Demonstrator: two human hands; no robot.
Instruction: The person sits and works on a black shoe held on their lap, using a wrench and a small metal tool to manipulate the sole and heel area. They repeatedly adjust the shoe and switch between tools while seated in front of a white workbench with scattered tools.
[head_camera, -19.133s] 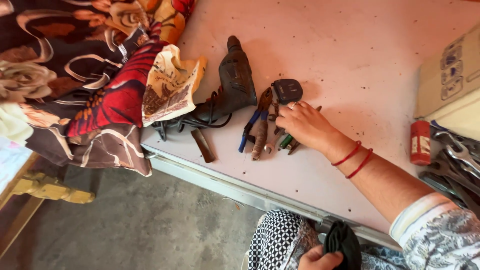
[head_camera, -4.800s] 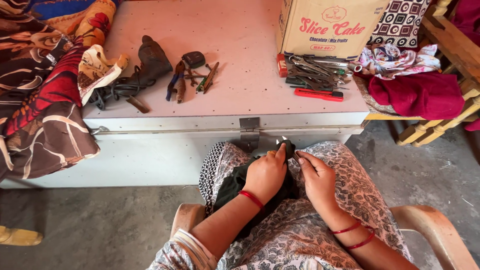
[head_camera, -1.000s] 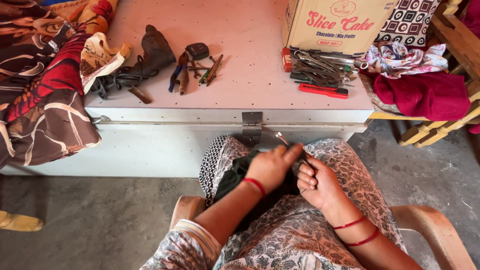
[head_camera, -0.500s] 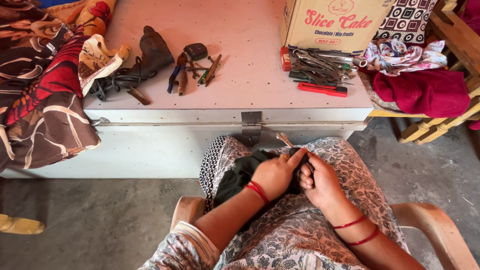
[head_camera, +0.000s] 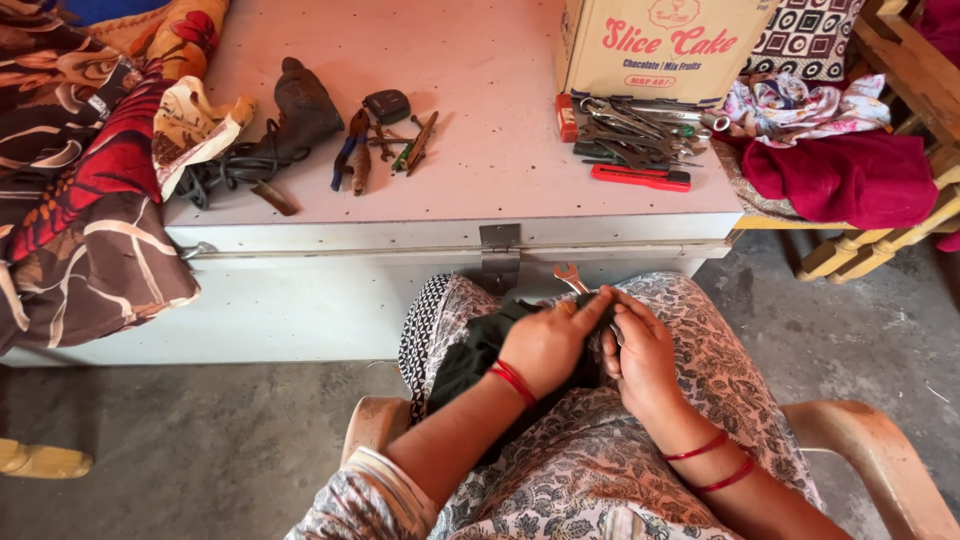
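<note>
I sit in a chair with both hands in my lap. My left hand (head_camera: 545, 345) is closed on a dark green cloth (head_camera: 475, 355), and its fingers press against a small metal wrench (head_camera: 571, 277). My right hand (head_camera: 640, 350) grips the wrench's lower part, so only its open jaw sticks out above my fingers. The two hands touch each other. Red bangles circle both wrists.
A pale metal chest (head_camera: 480, 150) stands in front of my knees. On its lid lie a dark drill with a cord (head_camera: 300, 110), pliers (head_camera: 350, 150), a heap of spanners (head_camera: 630, 130), a red-handled tool (head_camera: 640, 177) and a cardboard box (head_camera: 660, 40). Patterned cloths (head_camera: 80, 200) hang at the left, and a red cloth (head_camera: 840, 175) lies at the right.
Long before, my right hand reached among the tools on the chest. Over the last second, my left hand with the cloth has slid a little along the wrench in my lap.
</note>
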